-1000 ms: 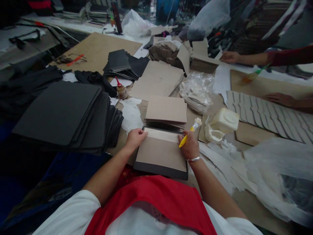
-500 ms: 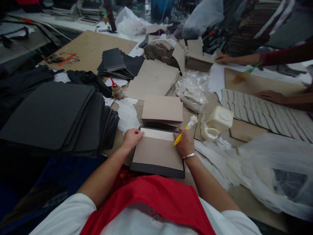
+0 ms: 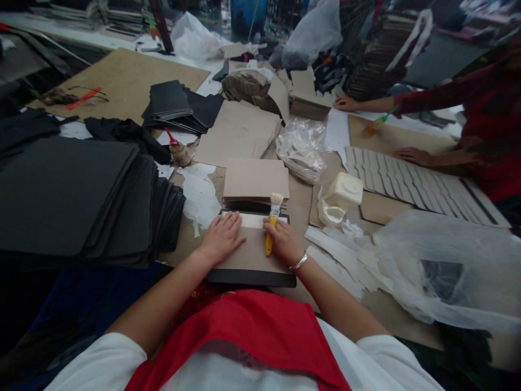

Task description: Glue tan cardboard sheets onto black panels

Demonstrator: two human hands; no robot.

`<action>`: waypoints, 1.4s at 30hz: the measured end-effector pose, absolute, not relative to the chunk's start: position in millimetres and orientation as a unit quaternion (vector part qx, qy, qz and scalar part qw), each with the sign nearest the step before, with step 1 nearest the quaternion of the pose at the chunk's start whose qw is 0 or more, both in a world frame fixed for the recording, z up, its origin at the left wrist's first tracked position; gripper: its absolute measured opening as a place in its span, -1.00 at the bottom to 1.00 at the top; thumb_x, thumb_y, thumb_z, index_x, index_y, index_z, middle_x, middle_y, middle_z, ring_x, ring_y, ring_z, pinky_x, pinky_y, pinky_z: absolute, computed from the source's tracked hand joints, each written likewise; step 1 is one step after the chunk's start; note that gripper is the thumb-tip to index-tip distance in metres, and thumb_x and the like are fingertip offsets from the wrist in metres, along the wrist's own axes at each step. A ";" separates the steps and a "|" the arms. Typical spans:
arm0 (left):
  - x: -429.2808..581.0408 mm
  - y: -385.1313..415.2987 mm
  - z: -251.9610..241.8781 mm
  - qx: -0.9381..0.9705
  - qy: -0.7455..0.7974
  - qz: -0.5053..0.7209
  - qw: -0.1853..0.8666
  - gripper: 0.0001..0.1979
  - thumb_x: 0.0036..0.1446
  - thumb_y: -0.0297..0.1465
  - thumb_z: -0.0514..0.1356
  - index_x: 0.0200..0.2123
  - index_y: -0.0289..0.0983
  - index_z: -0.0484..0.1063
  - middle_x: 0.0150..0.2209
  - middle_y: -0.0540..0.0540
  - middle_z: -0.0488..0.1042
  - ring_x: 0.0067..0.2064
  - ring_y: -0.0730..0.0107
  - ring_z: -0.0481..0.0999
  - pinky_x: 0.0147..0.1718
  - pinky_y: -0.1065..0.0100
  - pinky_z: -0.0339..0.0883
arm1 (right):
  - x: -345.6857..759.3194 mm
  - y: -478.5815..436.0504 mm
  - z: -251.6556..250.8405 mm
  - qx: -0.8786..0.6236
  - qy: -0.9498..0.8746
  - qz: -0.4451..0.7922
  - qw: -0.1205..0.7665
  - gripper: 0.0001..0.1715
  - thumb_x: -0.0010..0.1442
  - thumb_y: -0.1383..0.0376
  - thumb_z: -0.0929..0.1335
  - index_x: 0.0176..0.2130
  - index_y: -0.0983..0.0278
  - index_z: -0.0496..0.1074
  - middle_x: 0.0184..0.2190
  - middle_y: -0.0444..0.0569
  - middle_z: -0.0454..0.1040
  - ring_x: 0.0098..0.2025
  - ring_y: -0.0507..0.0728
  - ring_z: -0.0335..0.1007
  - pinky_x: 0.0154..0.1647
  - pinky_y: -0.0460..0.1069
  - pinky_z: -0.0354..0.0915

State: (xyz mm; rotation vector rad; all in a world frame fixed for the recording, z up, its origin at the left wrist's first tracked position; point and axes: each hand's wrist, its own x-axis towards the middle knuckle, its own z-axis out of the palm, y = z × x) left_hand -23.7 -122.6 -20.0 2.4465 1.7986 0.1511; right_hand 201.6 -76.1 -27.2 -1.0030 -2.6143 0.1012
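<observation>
Cardboard rectangle (image 3: 253, 256), grey-brown with black border, lies at the brown desk's (image 3: 300, 200) near edge beneath the flat, open left hand (image 3: 222, 240), seemingly light, stiff, best held by opposite edges, while the right hand (image 3: 284, 242) grips a yellow-handled brush (image 3: 271, 224).

**Peripheral Items Observed**

Left of centre, a small bottle (image 3: 180, 153) with a red nozzle stands on the table (image 3: 300, 194); a torn white sheet (image 3: 199, 190) lies just in front of it. A crumpled clear bag (image 3: 303, 149) sits right of centre. At far left, an orange object (image 3: 84, 98), identity unconfirmed, rests on a large tan board (image 3: 142, 76). To the right, a co-worker in a dark red sleeve (image 3: 431, 98) stands by a striped grey sheet (image 3: 423, 184); a green-tipped amber item (image 3: 372, 128) lies beyond that sheet. Near right: a translucent plastic bag (image 3: 480, 255), dark contents partly visible. Background: a white plastic bag (image 3: 195, 38), a dark post (image 3: 160, 27) and a blue drum-like form (image 3: 248, 19), blurred.
</observation>
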 end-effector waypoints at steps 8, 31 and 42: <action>-36.1 -136.1 -14.2 0.777 0.620 0.104 -0.017 -0.57 0.17 -0.23 0.07 0.04 -0.35 0.35 0.12 -0.28 0.33 0.16 0.05 0.25 0.14 0.03 0.03 | 216.5 -72.4 -27.9 -0.420 -0.896 -0.008 0.141 -0.74 0.22 0.40 0.21 -0.13 0.33 0.41 -0.36 0.07 0.42 -0.26 0.17 0.26 -0.19 0.01 0.19; 15.6 -105.6 -9.2 0.847 0.530 0.040 0.014 -0.79 0.21 -0.44 -0.01 -0.26 -0.30 0.42 -0.25 -0.20 0.43 -0.17 0.19 0.38 -0.24 0.22 0.23 | 388.9 -147.0 -40.3 -0.589 -0.798 -0.095 0.090 -0.62 0.02 0.54 0.20 -0.16 0.33 0.35 -0.51 0.00 0.34 -0.41 0.14 0.22 -0.35 -0.01 0.15; 58.6 -138.4 2.2 0.873 0.471 0.128 0.014 -0.77 0.24 -0.40 -0.02 -0.33 -0.29 0.41 -0.38 -0.14 0.41 -0.27 0.26 0.39 -0.28 0.24 0.26 | 242.1 -107.8 -15.8 -0.384 -0.901 0.015 0.199 -0.81 0.16 0.36 0.25 -0.20 0.28 0.38 -0.36 0.05 0.43 -0.24 0.16 0.29 -0.13 0.05 0.20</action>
